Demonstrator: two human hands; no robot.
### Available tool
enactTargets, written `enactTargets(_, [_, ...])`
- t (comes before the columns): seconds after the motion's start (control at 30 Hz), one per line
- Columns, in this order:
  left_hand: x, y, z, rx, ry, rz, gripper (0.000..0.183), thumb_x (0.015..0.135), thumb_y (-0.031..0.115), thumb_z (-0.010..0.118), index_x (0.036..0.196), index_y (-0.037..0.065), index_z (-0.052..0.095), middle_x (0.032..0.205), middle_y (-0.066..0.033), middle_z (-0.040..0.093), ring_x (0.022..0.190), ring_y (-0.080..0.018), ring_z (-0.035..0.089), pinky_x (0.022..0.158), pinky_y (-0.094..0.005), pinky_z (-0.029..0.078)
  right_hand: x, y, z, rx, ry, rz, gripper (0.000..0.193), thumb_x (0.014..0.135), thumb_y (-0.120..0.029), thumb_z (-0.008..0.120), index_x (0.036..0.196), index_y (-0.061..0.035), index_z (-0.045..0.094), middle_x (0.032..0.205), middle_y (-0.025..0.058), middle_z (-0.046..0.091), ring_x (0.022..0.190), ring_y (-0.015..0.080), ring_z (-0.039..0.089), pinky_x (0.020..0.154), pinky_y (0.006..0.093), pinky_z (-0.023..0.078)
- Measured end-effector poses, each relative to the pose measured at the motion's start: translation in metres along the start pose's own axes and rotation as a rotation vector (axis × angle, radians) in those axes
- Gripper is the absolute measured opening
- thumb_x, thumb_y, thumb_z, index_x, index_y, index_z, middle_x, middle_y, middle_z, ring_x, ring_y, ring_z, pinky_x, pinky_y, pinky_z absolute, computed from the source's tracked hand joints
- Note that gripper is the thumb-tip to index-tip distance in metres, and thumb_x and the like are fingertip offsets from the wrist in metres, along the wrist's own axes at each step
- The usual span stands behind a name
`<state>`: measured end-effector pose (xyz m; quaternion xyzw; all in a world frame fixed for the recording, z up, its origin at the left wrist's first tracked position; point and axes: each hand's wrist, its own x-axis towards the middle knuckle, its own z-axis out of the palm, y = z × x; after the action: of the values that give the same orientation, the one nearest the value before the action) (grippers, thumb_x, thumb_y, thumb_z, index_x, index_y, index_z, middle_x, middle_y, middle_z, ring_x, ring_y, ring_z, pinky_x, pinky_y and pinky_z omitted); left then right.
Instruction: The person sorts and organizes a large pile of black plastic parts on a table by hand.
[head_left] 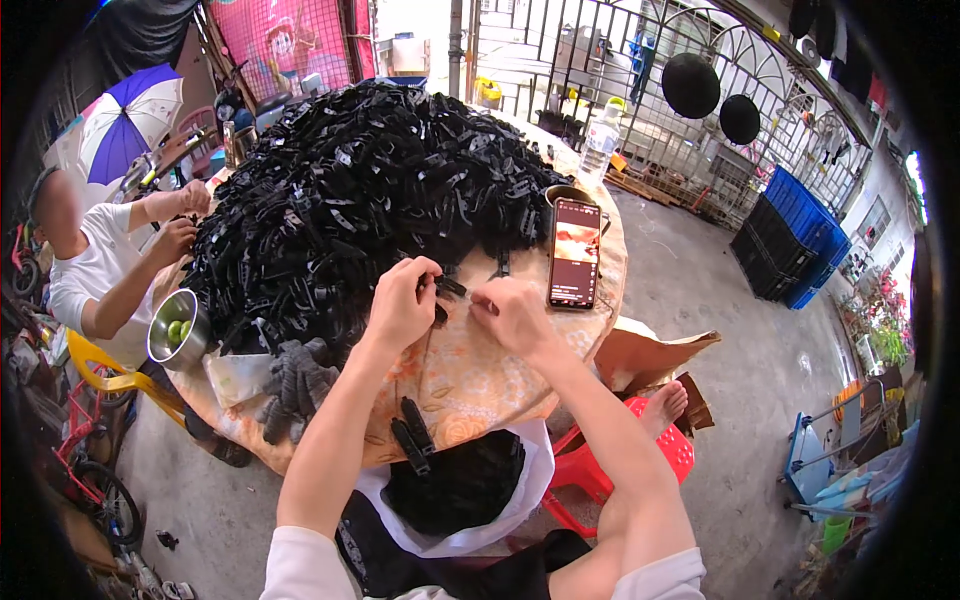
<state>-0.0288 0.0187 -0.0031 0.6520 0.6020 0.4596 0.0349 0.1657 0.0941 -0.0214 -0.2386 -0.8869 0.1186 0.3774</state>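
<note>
My left hand [402,300] is closed around a small black plastic piece [450,287], shaped like a clip, at the near edge of a big heap of similar black pieces [370,180]. Just to its right, my right hand [512,315] has its fingers curled together in a pinch; whatever lies between them is hidden. Below my hands, a few black pieces [411,436] rest at the near edge of the round table with a floral cloth [470,385]. Under that edge, a white sack [538,470] holds more black pieces.
A lit phone [575,255] leans beside a cup [567,194], near a clear bottle [600,142]. Grey gloves [297,388] and a metal bowl [160,345] with green fruit are at left, where a co-worker [105,260] handles pieces. A red stool [675,450] and cardboard [650,355] stand right.
</note>
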Motion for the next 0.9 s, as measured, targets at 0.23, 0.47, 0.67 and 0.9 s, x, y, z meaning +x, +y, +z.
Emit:
enactTargets(0.23, [0.004, 0.023, 0.006, -0.590, -0.103, -0.304, 0.026, 0.101, -0.005, 0.041, 0.124, 0.003, 0.048, 0.116, -0.0144, 0.059, 0.095, -0.0212, 0.067, 0.073, -0.0320, 0.060, -0.029, -0.031, -0.032, 0.370, -0.089, 0.198, 0.022, 0.075, 0.001, 0.067, 0.096, -0.0022, 0.070, 0.088, 0.0125, 0.066, 0.076, 0.0257, 0.066, 0.073, 0.0345, 0.053])
enactTargets(0.47, [0.007, 0.012, 0.000, -0.767, -0.055, -0.241, 0.019, 0.099, -0.004, 0.047, 0.116, 0.001, 0.055, 0.113, -0.0098, 0.064, 0.102, -0.0167, 0.064, 0.079, -0.0295, 0.058, -0.036, -0.013, -0.033, 0.367, -0.213, -0.007, 0.022, 0.073, 0.007, 0.061, 0.091, -0.0004, 0.071, 0.095, 0.0112, 0.066, 0.094, 0.0289, 0.064, 0.083, 0.0357, 0.052])
enactTargets(0.67, [0.005, 0.018, 0.000, -0.781, -0.186, -0.261, 0.018, 0.090, -0.008, 0.063, 0.106, -0.001, 0.064, 0.084, 0.0001, 0.060, 0.074, -0.0058, 0.057, 0.067, -0.0209, 0.052, -0.036, -0.008, -0.031, 0.296, -0.144, -0.027, 0.021, 0.074, 0.007, 0.061, 0.091, -0.0006, 0.071, 0.098, 0.0111, 0.065, 0.094, 0.0284, 0.064, 0.082, 0.0349, 0.052])
enactTargets(0.9, [-0.002, 0.016, 0.013, -0.604, -0.203, -0.244, 0.016, 0.085, -0.001, 0.072, 0.099, -0.002, 0.065, 0.086, -0.0024, 0.065, 0.071, -0.0066, 0.058, 0.061, -0.0235, 0.049, -0.036, -0.017, -0.033, 0.478, -0.018, 0.207, 0.028, 0.085, -0.009, 0.068, 0.112, -0.0003, 0.066, 0.099, 0.0122, 0.066, 0.091, 0.0211, 0.066, 0.072, 0.0308, 0.054])
